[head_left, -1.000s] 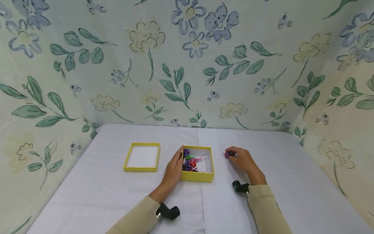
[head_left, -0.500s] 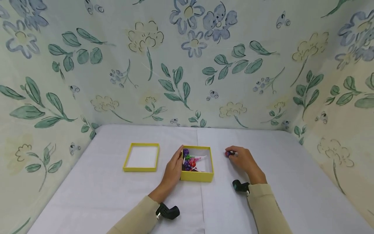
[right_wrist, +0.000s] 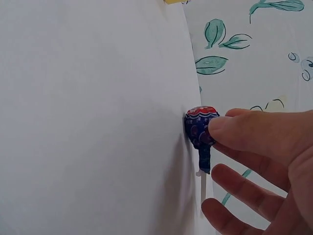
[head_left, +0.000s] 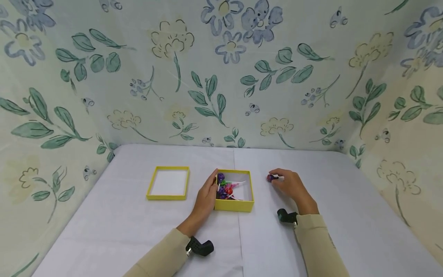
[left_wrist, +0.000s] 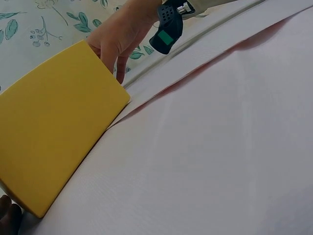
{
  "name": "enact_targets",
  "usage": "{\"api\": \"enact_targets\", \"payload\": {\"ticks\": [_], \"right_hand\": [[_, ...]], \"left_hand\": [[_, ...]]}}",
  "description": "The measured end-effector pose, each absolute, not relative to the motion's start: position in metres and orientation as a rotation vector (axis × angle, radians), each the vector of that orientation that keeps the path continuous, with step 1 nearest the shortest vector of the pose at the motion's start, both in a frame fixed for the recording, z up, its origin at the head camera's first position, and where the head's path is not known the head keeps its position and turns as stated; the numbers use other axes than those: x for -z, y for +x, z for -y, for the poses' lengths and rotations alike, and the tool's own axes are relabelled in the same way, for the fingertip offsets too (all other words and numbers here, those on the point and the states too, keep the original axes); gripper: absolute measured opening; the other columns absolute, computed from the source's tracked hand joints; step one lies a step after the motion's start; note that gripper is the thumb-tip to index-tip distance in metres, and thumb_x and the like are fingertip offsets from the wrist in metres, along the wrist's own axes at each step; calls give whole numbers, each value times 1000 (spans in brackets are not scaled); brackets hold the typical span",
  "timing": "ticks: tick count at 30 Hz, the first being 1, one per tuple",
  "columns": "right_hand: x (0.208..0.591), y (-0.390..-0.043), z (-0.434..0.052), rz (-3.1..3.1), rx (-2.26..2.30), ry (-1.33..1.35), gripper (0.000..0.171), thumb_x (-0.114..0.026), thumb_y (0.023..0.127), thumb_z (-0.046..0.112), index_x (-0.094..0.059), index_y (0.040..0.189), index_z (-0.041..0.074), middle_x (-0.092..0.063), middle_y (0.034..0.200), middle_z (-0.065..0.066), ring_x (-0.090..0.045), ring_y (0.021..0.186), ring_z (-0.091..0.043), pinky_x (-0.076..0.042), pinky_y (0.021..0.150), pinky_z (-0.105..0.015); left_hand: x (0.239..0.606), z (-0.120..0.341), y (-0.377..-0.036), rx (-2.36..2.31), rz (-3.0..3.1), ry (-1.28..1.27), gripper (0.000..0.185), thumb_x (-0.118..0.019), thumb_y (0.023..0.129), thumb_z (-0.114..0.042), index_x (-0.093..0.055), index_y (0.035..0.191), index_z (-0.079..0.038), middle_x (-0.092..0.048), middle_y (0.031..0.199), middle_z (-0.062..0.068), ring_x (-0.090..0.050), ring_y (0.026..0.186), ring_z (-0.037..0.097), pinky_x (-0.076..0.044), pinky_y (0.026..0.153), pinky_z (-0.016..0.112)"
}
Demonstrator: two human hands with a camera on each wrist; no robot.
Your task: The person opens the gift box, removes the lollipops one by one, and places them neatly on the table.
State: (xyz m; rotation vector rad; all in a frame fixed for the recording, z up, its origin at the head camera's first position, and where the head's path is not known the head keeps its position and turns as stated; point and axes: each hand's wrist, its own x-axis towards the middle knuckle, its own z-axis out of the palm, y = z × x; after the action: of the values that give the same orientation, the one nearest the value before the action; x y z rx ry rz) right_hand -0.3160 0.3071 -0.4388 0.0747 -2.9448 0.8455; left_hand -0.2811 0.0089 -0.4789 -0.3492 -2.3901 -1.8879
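Observation:
My right hand pinches a lollipop by its wrapped head, between thumb and forefinger. The wrapper is dark blue and purple with a red top, and the white stick points back toward the palm. Along the left wall of an open yellow box lies my left hand, its fingers fairly straight against the side. Several wrapped lollipops lie in the box's left part, purple, red, pink and green. In the left wrist view, the box's yellow front wall hides most of the left hand; only dark fingers show at the lower left.
A shallow yellow-rimmed lid lies inside up, left of the box. White cloth covers the table, with a crease near the middle. A flower-patterned curtain stands behind and at both sides.
My right hand has turned the lollipop slightly, so more of its white stick shows. The left hand and the box keep their places; the head view has tipped a little.

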Motion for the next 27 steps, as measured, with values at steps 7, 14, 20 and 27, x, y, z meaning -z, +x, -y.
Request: {"api": "enact_targets", "payload": {"ticks": [7, 14, 20, 27], "right_hand": [[442, -315, -305, 2950, -849, 53, 35, -66, 89, 6, -64, 124, 10, -61, 128, -15, -47, 126, -38, -36, 104, -58], [433, -315, -299, 2908, -814, 151, 36, -68, 89, 9, -64, 124, 9, -61, 125, -16, -51, 118, -38, -42, 99, -58], [417, -311, -287, 2897, -798, 167, 36, -68, 89, 12, -64, 125, 10, -61, 127, -15, -55, 114, -38, -47, 94, -54], [406, -305, -270, 2846, -811, 223, 35, -69, 89, 11, -64, 124, 11, -61, 126, -12, -55, 114, -35, -50, 92, -51]], "left_hand": [[479, -9, -280, 1882, 2395, -356, 50, -31, 103, -21, -29, 152, -29, -27, 155, -12, -25, 142, 11, -22, 116, 36], [477, -9, -281, 1881, 2385, -366, 50, -32, 103, -21, -29, 152, -28, -28, 155, -11, -26, 142, 11, -23, 116, 36], [477, -8, -282, 1884, 2383, -351, 50, -32, 103, -22, -30, 152, -28, -29, 155, -10, -28, 141, 13, -23, 116, 37], [477, -9, -281, 1879, 2365, -358, 50, -33, 103, -20, -31, 152, -26, -30, 155, -5, -30, 141, 18, -25, 115, 40]]}}
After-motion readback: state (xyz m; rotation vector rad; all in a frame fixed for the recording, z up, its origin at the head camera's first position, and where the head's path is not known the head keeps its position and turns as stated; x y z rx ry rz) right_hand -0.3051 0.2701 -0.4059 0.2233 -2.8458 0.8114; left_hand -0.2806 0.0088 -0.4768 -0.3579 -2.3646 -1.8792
